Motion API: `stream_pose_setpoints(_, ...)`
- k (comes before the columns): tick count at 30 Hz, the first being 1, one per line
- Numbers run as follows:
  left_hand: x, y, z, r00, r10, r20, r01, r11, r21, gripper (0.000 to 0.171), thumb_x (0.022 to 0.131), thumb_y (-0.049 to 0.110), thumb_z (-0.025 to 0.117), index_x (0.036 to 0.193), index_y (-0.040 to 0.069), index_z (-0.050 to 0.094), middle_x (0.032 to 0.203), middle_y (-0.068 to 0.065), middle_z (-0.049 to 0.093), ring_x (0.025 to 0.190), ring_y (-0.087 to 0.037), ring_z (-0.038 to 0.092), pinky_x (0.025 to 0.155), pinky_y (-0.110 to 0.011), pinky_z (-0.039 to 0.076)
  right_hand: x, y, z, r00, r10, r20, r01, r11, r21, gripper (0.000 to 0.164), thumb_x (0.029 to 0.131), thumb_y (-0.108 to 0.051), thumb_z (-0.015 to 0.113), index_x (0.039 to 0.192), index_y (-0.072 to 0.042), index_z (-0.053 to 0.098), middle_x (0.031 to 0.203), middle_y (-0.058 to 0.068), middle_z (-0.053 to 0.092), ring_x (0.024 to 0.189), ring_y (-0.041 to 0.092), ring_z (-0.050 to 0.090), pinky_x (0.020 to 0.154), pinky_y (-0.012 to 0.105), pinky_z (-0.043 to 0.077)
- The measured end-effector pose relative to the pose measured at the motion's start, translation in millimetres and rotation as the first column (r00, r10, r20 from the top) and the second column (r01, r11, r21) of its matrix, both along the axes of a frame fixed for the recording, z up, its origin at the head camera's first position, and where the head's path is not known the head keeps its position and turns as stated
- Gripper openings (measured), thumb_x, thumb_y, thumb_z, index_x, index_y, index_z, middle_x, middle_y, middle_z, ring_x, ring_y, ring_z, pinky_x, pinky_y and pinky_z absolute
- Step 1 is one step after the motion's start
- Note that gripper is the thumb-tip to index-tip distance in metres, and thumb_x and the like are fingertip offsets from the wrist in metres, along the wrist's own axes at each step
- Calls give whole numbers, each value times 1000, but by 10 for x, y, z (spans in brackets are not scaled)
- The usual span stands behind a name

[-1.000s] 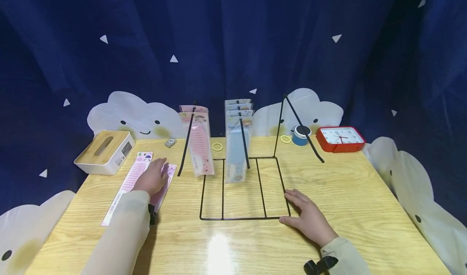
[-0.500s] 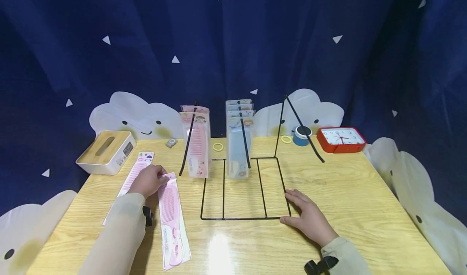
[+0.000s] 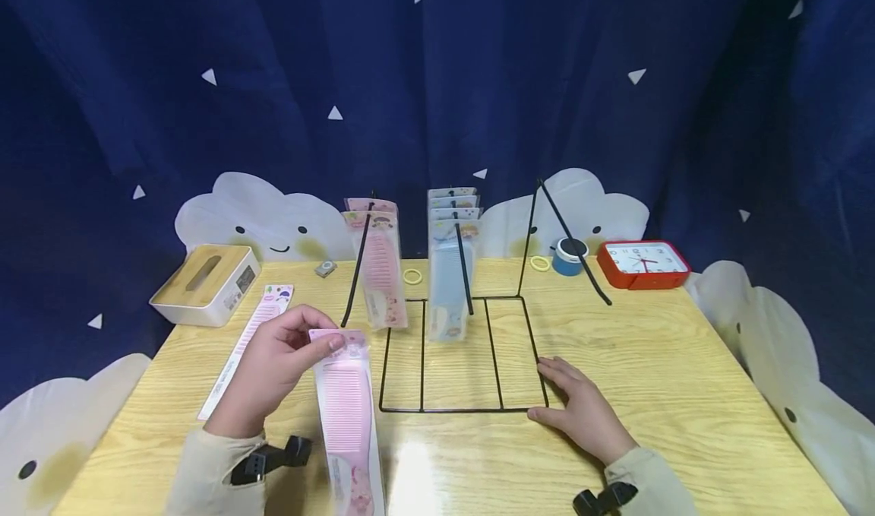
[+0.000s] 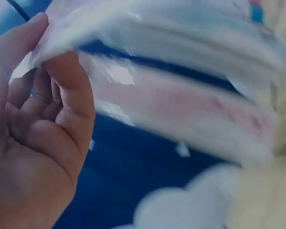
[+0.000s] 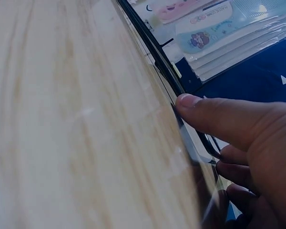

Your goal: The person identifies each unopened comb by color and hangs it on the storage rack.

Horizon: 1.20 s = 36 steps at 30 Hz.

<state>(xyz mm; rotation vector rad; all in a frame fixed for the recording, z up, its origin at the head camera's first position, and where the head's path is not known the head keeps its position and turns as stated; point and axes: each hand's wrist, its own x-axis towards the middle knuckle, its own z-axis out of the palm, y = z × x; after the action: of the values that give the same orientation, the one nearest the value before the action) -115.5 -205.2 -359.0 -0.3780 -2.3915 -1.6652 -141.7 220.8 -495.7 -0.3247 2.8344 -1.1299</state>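
Observation:
My left hand (image 3: 273,364) pinches a packaged pink comb (image 3: 345,417) by the top of its card, between thumb and fingers. The comb hangs tilted toward me, left of the black wire display rack (image 3: 462,410), and its lower end leaves the head view. In the left wrist view the packages are blurred beyond the fingers. Pink packaged combs (image 3: 384,265) hang on the rack's left hook, and several blue ones (image 3: 447,273) on the middle hook. The right-hand hook (image 3: 574,242) is bare. My right hand (image 3: 581,409) rests at the base's front right corner, thumb (image 5: 200,109) on the wire.
Another packaged pink comb (image 3: 249,349) lies on the table at left, beside a wood-topped tissue box (image 3: 205,284). Along the back are a small grey device (image 3: 325,268), yellow rings (image 3: 412,276), a blue-and-white round container (image 3: 570,258) and a red clock (image 3: 642,265).
My left hand has picked up the right-hand pink comb from the table and moved it right and toward me, lifting it. The right hand stays on the rack's corner.

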Motion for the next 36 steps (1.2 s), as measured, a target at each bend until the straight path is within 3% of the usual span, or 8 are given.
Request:
stream_pose_setpoints(4,227,142,241,981,-92,-173,104,993,56,13,85,-9,73,89,1,66,84,3,66,66,-9,57,55,-25,47,-6,0,0,1000,-1,-2,1,1000,4,87,77,-45,85,146,-3,51,155,15,42,146,41,29,110,61,32)
stream_pose_setpoints(9,323,220,398,962,-81,-260,115,987,116,13,83,-12,73,88,-2,66,84,1,65,65,-10,58,53,-23,47,-12,3,-16,1000,4,0,-4,1000,2,88,77,-45,85,146,-3,51,155,15,43,146,41,29,111,61,31)
stream_pose_setpoints(17,268,258,452,968,-30,-248,60,992,114,19,83,-14,72,88,3,67,80,-1,64,60,-9,54,51,-24,45,-7,-8,-22,1000,3,0,-3,1000,-7,87,76,-44,86,145,-2,51,154,15,44,146,41,29,112,61,30)
stream_pose_setpoints(23,225,269,469,966,-27,-256,58,991,117,18,83,-14,72,88,2,67,81,-1,65,61,-9,56,52,-23,46,-6,-12,-23,1000,3,-15,-4,1000,-13,86,76,-42,86,145,-2,52,153,14,45,146,40,30,111,61,31)
stream_pose_setpoints(31,171,206,386,958,-138,-250,191,960,203,19,91,-14,63,95,4,68,95,0,66,77,-9,61,65,-21,49,-19,-11,-27,1000,4,-5,-4,1000,-16,87,76,-43,86,145,-3,52,154,14,45,146,40,29,111,61,31)
stream_pose_setpoints(33,155,190,366,960,-136,-245,186,963,195,19,93,-12,61,97,5,69,96,-1,67,80,-9,61,68,-21,49,-19,-11,-26,1000,5,-3,-5,1000,-15,87,76,-43,86,145,-3,52,154,14,44,146,40,29,111,61,30)
stream_pose_setpoints(36,108,180,362,974,-87,-207,119,981,150,14,95,-7,61,99,3,69,95,0,68,79,-10,60,69,-23,49,-18,-9,-22,1000,3,-2,-3,1000,-14,87,76,-42,86,145,-3,52,154,14,44,146,40,29,111,61,30)
